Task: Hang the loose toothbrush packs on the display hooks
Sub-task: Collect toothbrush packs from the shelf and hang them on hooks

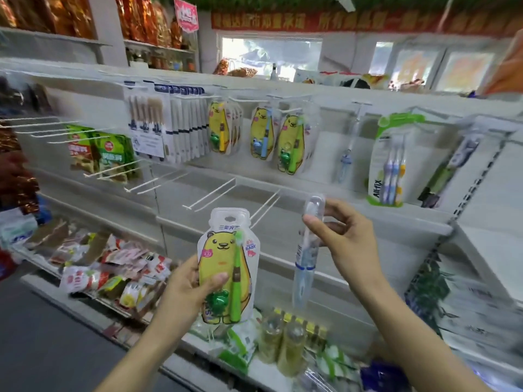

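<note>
Head view
Bear pack (pixel 225 265): standing upright in front of the shelf, its long axis vertical, its hang hole pointing up toward the bare hooks; the green brush inside is running top to bottom, bristles up.
Left hand (pixel 188 290): gripping the bear pack at its lower left side, thumb pressing across the front, fingers curling behind; most of the pack is rising above the grip, with only its bottom edge dropping below.
Clear pack (pixel 304 258): a slim see-through pack with a blue brush, hanging nearly vertical, head end up, handle end pointing down and leaning slightly left.
Right hand (pixel 343 236): pinching the clear pack near its top between thumb and fingertips; almost all of the pack is dangling below the grip, with just the rounded tip showing above.
Spacing: the two packs are sitting side by side, near each other but not touching, the bear pack on the left.
Bare hooks (pixel 210 193): white wire prongs sticking out from the back panel toward the camera, just above and behind both packs.
Hung bear packs (pixel 291 144): matching yellow packs hanging on the upper row, well above the hands.
Blue hung pack (pixel 346 162): a slim pack like the clear one, hanging alone to the right of them.
Bottles (pixel 283 346): standing on the low shelf under the hands.
</note>
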